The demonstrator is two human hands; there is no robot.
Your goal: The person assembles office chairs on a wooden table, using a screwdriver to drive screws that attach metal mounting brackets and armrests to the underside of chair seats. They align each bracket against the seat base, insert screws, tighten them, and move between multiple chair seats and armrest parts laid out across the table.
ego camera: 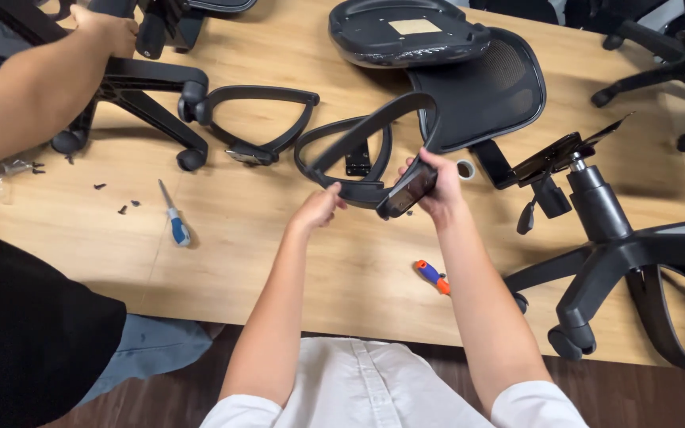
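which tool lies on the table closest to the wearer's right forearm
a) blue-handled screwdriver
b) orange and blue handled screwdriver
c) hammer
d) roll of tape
b: the orange and blue handled screwdriver lies just beside the right forearm, below the right hand that holds the black armrest with the left hand; the blue-handled screwdriver lies far off to the left.

A pale wooden table [279, 261] stands over dark wood-plank floor [168, 396], evenly lit.
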